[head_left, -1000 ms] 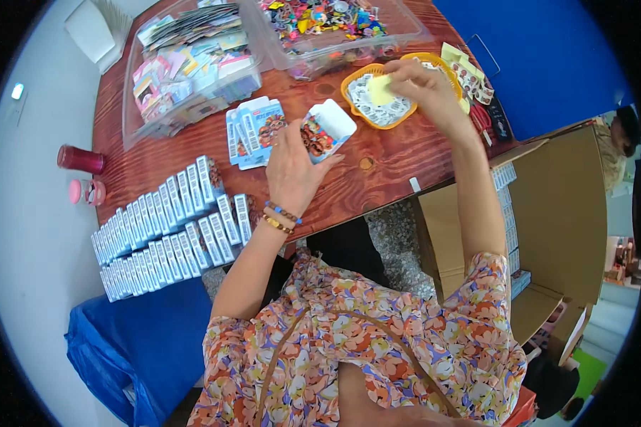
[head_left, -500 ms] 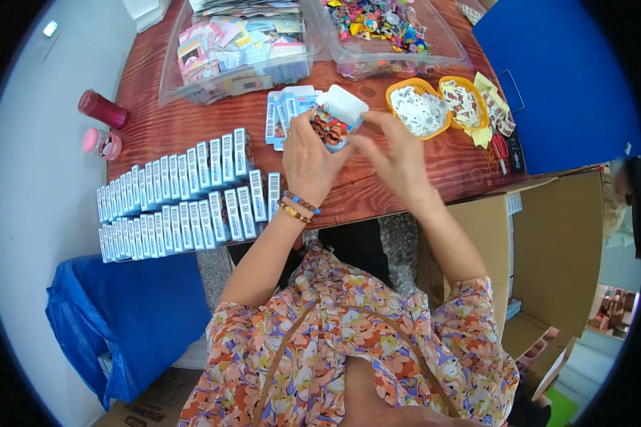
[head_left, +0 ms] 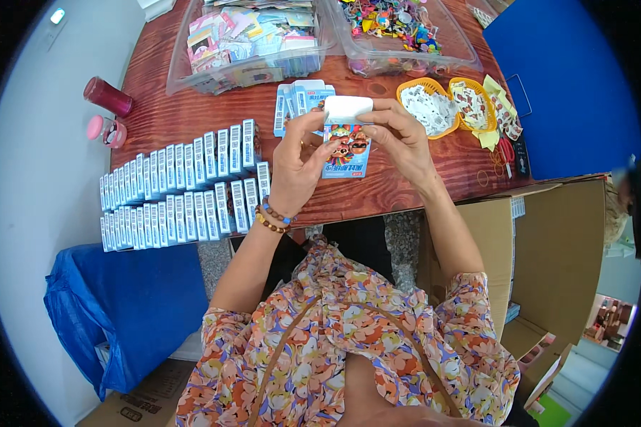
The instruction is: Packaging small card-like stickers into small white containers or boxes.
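Observation:
A small blue carton (head_left: 348, 160) with a colourful cartoon print is held up in front of me, its white top flap (head_left: 347, 110) raised. My left hand (head_left: 298, 158) pinches the carton's left side, thumb across the printed front. On the other side, my right hand (head_left: 400, 139) has its fingertips closed on the edge near the flap. The carton's inside is hidden. Just behind lies a stack of similar flat-looking blue cartons (head_left: 285, 112). To the left, two rows of upright blue cartons (head_left: 178, 169) stand tightly side by side.
Clear plastic bins (head_left: 180, 80) of colourful cards and small trinkets stand at the back. Right of my hands are yellow baskets (head_left: 494, 119) of small white packets, with red scissors (head_left: 506, 151) beside them. Two pink-red containers (head_left: 109, 97) sit far left; a big cardboard box (head_left: 555, 263) stands right.
My right hand, apart from the carton before, now grips its upper right side. The carton has turned so its printed front and raised flap show more squarely.

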{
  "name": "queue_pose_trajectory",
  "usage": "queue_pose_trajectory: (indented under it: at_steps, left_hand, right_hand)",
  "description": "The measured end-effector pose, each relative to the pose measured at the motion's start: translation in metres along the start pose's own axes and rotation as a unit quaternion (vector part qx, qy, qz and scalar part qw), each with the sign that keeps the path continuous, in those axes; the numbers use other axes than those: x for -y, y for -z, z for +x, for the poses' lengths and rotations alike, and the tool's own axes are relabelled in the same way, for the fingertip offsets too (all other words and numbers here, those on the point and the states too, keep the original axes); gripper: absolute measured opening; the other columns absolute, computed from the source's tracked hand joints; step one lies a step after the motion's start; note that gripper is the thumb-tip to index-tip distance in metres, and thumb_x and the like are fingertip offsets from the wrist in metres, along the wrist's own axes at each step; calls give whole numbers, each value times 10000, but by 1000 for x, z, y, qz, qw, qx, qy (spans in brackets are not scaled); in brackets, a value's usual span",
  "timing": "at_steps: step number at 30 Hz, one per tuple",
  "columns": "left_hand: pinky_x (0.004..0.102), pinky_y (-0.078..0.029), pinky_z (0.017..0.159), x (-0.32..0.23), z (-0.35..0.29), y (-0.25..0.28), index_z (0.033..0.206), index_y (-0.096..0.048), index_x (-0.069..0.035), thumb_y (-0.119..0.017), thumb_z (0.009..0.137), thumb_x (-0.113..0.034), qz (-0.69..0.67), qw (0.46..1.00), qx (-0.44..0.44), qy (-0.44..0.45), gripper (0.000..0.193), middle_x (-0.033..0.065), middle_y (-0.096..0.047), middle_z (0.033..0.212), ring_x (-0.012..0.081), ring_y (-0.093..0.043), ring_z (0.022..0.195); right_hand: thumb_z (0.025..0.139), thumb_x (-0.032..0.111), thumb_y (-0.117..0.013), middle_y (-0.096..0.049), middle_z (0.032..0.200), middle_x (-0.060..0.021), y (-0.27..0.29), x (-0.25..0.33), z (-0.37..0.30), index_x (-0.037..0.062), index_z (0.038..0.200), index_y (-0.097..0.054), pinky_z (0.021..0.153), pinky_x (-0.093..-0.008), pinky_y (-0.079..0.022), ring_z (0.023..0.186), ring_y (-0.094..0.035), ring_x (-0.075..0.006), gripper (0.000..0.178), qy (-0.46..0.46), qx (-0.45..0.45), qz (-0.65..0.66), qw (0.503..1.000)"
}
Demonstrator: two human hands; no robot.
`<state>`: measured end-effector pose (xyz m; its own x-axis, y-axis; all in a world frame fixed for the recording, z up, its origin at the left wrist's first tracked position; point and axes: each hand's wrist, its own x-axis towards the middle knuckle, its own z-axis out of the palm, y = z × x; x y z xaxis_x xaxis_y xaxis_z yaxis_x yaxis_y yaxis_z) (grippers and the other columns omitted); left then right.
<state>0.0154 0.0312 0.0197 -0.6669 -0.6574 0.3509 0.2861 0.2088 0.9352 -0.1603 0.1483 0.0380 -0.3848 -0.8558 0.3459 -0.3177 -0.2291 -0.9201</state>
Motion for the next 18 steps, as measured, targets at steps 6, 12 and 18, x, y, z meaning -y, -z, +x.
queue_pose_trajectory:
  at_steps: [6, 12, 18]
  left_hand:
    - [278, -517, 737, 0, -3, 16, 1201, -621, -31, -687, 906, -53, 91, 993, 79, 12, 303, 70, -622, 1065, 132, -628, 838]
    - [266, -509, 737, -10, -6, 14, 1211, -625, -53, -688, 906, -51, 12, 994, 71, 77, 312, 46, -622, 1043, 110, -612, 838]
    - [262, -515, 735, -23, -12, 13, 1203, -637, -55, -689, 905, -52, -33, 989, 67, 129, 302, 45, -629, 1014, 116, -625, 847]
  right_hand:
    - [926, 34, -674, -615, 1136, -50, -2, 9, 4, 3, 1116, -690, 836, -266, -510, 1005, -603, -133, 193, 60, 80, -74, 992]
    - [1010, 199, -593, -652, 1013, -7, -2, 29, 18, 30, 1089, -651, 833, -267, -495, 944, -588, -73, 196, -159, 61, 153, 973]
    - [980, 169, -640, -692, 1031, -18, 4, 25, 27, 32, 1083, -670, 839, -245, -504, 951, -626, -67, 174, -159, 160, 96, 969]
